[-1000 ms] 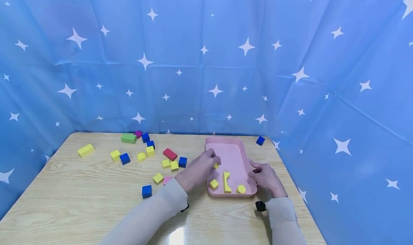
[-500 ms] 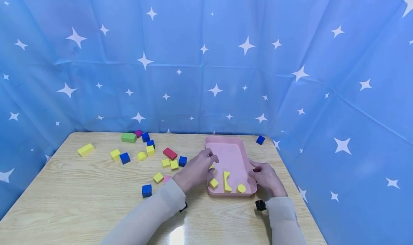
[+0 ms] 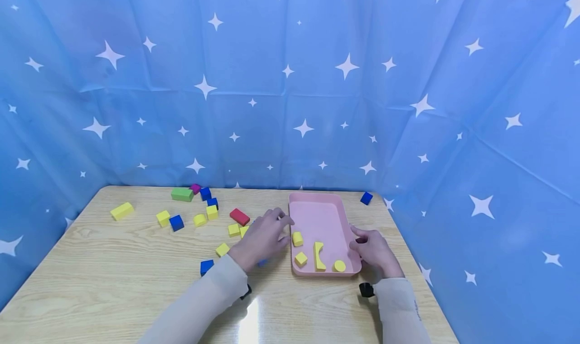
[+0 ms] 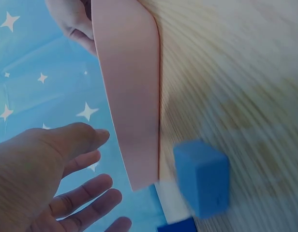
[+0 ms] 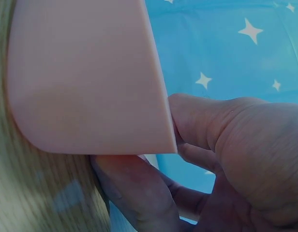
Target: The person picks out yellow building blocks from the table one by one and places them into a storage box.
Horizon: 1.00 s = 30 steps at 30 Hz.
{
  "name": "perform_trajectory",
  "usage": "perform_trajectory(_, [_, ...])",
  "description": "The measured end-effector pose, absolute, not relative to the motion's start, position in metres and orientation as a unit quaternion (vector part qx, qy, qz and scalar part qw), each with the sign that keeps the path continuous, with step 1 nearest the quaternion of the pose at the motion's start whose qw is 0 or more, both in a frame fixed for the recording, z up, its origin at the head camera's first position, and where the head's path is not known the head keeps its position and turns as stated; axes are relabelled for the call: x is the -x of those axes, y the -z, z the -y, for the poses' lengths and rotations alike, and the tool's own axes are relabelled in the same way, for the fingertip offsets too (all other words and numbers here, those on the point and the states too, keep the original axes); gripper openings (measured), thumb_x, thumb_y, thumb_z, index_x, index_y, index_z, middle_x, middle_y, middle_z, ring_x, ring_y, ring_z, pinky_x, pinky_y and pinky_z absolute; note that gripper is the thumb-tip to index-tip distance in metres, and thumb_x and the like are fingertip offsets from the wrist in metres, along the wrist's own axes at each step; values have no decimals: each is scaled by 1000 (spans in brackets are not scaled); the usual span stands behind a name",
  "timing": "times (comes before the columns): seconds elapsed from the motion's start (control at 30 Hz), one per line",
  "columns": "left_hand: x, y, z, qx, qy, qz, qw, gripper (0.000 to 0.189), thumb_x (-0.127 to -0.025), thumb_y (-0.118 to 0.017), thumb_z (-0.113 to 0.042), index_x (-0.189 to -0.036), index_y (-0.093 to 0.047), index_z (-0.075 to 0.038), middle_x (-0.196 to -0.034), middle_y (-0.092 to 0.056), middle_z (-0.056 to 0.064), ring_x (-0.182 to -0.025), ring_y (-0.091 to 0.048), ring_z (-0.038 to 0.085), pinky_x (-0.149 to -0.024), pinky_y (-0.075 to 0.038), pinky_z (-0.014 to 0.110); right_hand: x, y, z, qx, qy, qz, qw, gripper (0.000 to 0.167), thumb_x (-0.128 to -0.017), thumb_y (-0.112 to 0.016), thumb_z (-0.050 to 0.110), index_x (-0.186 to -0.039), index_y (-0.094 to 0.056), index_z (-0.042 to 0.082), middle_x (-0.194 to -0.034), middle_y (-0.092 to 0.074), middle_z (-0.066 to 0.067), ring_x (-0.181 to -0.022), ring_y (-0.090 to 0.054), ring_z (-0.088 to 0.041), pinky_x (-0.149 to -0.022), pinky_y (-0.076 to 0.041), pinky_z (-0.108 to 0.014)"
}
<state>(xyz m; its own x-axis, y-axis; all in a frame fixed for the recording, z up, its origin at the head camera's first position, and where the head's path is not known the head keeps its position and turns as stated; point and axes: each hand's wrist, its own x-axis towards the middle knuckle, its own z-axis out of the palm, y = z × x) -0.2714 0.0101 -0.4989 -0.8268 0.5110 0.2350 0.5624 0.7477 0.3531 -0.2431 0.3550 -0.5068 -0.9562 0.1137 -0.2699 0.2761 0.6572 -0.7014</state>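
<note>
My left hand hovers just left of the pink tray, fingers spread and holding nothing. In the left wrist view the hand is beside the tray's outer wall, and a blue block is on the table close to the wall. My right hand grips the tray's right edge; in the right wrist view its thumb is at the rim. Inside the tray are a rounded yellow block, a yellow cube, a yellow arch block and a yellow round block.
Loose blocks lie left of the tray, among them a red block, a green block, a long yellow block and a blue cube. Another blue cube sits beyond the tray's far right corner. A starry blue curtain hangs behind the table.
My left hand has let go of the rounded yellow block in the tray and moved left, out over the rim. The right hand stays at the tray's edge.
</note>
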Motion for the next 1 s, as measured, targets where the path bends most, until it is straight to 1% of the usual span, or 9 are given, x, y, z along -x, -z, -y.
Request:
perform_trajectory(0.27, [272, 502, 17, 249, 224, 941, 58, 58, -103, -91, -32, -156, -72, -19, -153, -70, 14, -139, -69, 37, -110, -66, 61, 243, 507, -355, -110, 397, -906, 103, 65, -110, -70, 11, -172, -53, 13, -134, -77, -26, -92, -70, -25, -75, -61, -31])
perform_trajectory(0.43, [271, 506, 36, 216, 221, 950, 51, 75, -98, -95, -39, -164, -65, -23, -163, -63, 15, -144, -64, 39, -116, -61, 69, 243, 508, -355, -109, 398, -905, 102, 65, -109, -70, 11, -172, -54, 13, -134, -77, -26, -93, -70, -25, -77, -62, -32])
perform_trajectory(0.57, [269, 508, 52, 195, 226, 953, 42, 81, -96, -96, -40, -167, -61, -23, -168, -57, 17, -147, -61, 42, -116, -57, 76, 243, 508, -354, -111, 399, -905, 102, 65, -110, -70, 11, -172, -54, 15, -132, -77, -25, -92, -70, -25, -76, -62, -32])
perform_trajectory(0.63, [268, 510, 60, 188, 229, 954, 40, 82, -95, -96, -40, -167, -61, -22, -168, -56, 18, -148, -60, 43, -114, -57, 77, 243, 508, -354, -112, 399, -905, 102, 65, -110, -71, 12, -173, -53, 15, -132, -77, -25, -92, -70, -25, -76, -62, -32])
perform_trajectory(0.7, [267, 512, 69, 182, 227, 956, 41, 81, -95, -96, -39, -166, -61, -21, -165, -57, 19, -146, -60, 44, -111, -59, 76, 243, 508, -354, -114, 401, -903, 102, 65, -110, -71, 12, -173, -53, 15, -132, -77, -25, -91, -70, -25, -75, -62, -32])
perform_trajectory(0.87, [269, 517, 88, 175, 216, 960, 44, 75, -94, -96, -36, -160, -64, -17, -159, -61, 22, -133, -65, 43, -98, -67, 62, 243, 508, -354, -114, 404, -902, 102, 65, -110, -70, 12, -173, -53, 15, -131, -76, -25, -90, -70, -25, -74, -62, -32])
perform_trajectory(0.93, [270, 519, 93, 173, 213, 961, 41, 72, -94, -96, -34, -157, -66, -15, -158, -62, 23, -128, -67, 41, -96, -69, 59, 243, 508, -354, -114, 403, -902, 102, 65, -111, -71, 12, -173, -53, 15, -132, -77, -25, -92, -70, -26, -75, -62, -32])
perform_trajectory(1.0, [270, 521, 98, 168, 209, 963, 33, 70, -94, -96, -34, -156, -68, -14, -156, -63, 23, -125, -68, 38, -101, -69, 58, 242, 508, -354, -113, 401, -903, 102, 65, -111, -71, 12, -173, -53, 15, -133, -77, -25, -92, -70, -26, -76, -62, -32])
